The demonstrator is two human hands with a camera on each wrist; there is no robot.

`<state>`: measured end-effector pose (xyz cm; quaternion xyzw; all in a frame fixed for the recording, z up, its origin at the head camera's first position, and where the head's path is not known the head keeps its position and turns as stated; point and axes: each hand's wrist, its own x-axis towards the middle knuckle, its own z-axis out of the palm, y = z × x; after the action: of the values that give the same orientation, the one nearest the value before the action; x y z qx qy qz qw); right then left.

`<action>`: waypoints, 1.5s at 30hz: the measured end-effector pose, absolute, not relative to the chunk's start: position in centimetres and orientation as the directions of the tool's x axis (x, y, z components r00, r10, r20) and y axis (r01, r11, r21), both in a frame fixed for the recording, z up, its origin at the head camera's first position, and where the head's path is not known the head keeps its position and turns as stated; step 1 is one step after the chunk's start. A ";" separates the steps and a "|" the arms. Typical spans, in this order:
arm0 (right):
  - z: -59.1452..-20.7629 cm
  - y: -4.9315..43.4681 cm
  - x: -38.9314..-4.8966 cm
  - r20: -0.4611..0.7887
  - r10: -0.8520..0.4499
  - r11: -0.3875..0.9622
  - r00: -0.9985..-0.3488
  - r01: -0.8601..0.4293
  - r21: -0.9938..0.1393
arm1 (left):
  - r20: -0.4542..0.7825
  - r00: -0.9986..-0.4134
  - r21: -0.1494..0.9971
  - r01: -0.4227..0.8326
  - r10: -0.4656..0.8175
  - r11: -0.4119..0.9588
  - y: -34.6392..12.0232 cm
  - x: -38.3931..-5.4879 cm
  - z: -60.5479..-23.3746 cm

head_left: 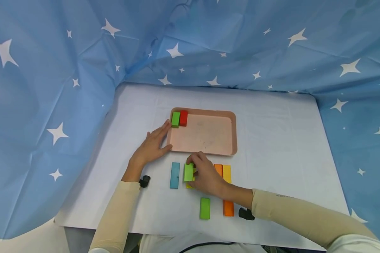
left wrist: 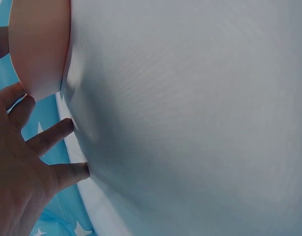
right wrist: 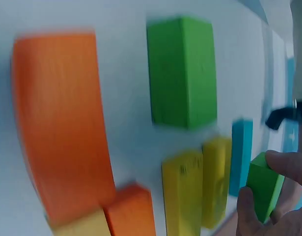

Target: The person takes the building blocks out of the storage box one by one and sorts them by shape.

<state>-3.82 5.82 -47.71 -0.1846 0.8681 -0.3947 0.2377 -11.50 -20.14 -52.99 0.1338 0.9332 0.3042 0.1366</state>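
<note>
My right hand (head_left: 208,177) pinches a green block (head_left: 188,172) between thumb and fingers, above the table just below the tray. In the right wrist view that green block (right wrist: 262,191) shows clearly between the fingertips. Partly hidden under the hand and block are yellow blocks (right wrist: 217,179). At the left side of the pink tray (head_left: 206,135), my left hand (head_left: 150,147) rests with spread fingers touching the tray's edge. A green block (head_left: 175,119) and a red block (head_left: 183,118) stand side by side in the tray's upper left corner.
Left of the right hand lies a blue block (head_left: 175,175). To its right are an orange block (head_left: 218,170) and a yellow block (head_left: 227,173). Nearer the front edge lie another green block (head_left: 204,208) and an orange block (head_left: 228,208). A blue star-patterned curtain (head_left: 202,42) surrounds the white table (head_left: 272,147).
</note>
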 end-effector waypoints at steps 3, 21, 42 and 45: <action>-48.0 5.7 -2.5 -0.304 -0.529 0.624 -0.792 -0.120 -0.772 | -0.171 -0.927 0.604 0.168 0.333 0.779 -20.1 -11.5 -53.0; -49.4 4.8 2.4 -0.392 -0.584 0.620 -0.711 -0.080 -0.781 | -0.166 -0.930 0.606 0.165 0.327 0.778 -20.3 -11.6 -53.2; -50.7 4.1 3.7 -0.406 -0.618 0.652 -0.673 -0.150 -0.743 | -0.161 -0.929 0.619 0.169 0.334 0.767 -20.2 -11.7 -53.3; -50.7 4.1 3.8 -0.407 -0.620 0.653 -0.671 -0.153 -0.742 | -0.156 -0.928 0.622 0.174 0.338 0.764 -20.2 -11.6 -53.2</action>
<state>3.76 4.12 -50.67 -0.2286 0.8450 -0.3486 0.3352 -11.61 -20.24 -53.21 0.1377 0.9300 0.3149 0.1306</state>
